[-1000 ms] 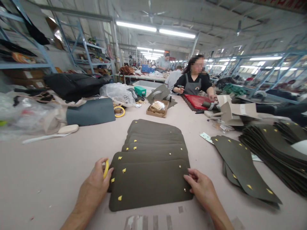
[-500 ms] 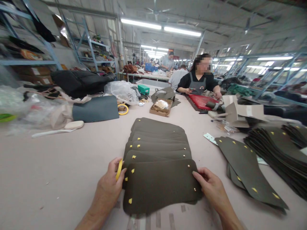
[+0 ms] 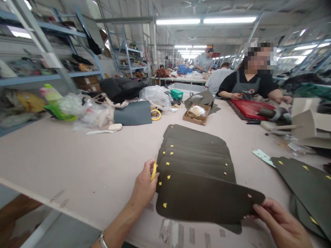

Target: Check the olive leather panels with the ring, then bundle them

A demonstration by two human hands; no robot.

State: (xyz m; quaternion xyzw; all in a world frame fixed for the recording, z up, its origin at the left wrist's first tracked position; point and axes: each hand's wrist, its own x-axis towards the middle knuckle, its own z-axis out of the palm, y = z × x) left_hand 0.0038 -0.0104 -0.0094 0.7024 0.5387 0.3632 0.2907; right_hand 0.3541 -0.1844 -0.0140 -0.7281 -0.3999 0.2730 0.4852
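Note:
A fanned stack of dark olive leather-like panels [image 3: 196, 141] lies on the table before me. Small yellow tape bits [image 3: 168, 163] mark the left ends, and metal studs [image 3: 226, 164] dot the right ends. My right hand [image 3: 281, 220] pinches the right end of the front panel [image 3: 204, 196], which is raised and bent off the panels below. A ring of yellow tape [image 3: 153, 171] is gripped by the curled fingers of my left hand [image 3: 144, 184]. That hand rests at the stack's left edge; whether it also grips a panel cannot be told.
More dark panels [image 3: 307, 182] lie at the right beside a pale punched strip [image 3: 263, 157]. Farther back are a box of gold studs [image 3: 196, 113], another tape roll [image 3: 156, 115] and plastic bags [image 3: 155, 96]. A co-worker [image 3: 250, 82] sits behind a red piece [image 3: 252, 108].
My right hand has pulled the front panel's right end up and rightward, off the stack. My left hand keeps the tape at the stack's left edge. The view has turned left.

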